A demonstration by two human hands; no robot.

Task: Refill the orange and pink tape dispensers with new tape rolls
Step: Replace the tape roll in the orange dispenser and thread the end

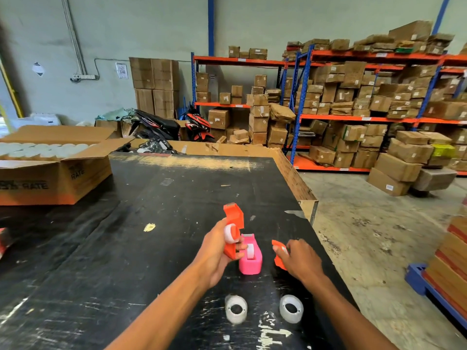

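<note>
The orange tape dispenser (233, 223) is lifted above the black surface (126, 248), tilted with its cutter end pointing away from the person, and a white roll (230, 233) sits in its open side. The left hand (217, 253) is closed around the lower body of this dispenser, with the thumb near the roll; probably this grip keeps the open side turned toward the person, so the roll can be seated and checked. The right hand (300, 258) holds a separate orange piece (279, 253), which looks like the side cover of the same dispenser; the fingers are bent on it, close to the surface, as if the person keeps it ready for closing the body. Between the two hands stands the pink tape dispenser (250, 256), upright on the surface, and a roll is visible in its slot, so it seems already loaded, though this cannot be confirmed. Nearer to the person lie two white rings (236, 309) (291, 308), well apart from each other; whether they are new rolls or empty cores is not clear. At the far left an open cardboard box (58, 178) shows rows of white rolls, likely the supply. Behind the surface stand shelves (353, 117) full of brown cartons.
</note>
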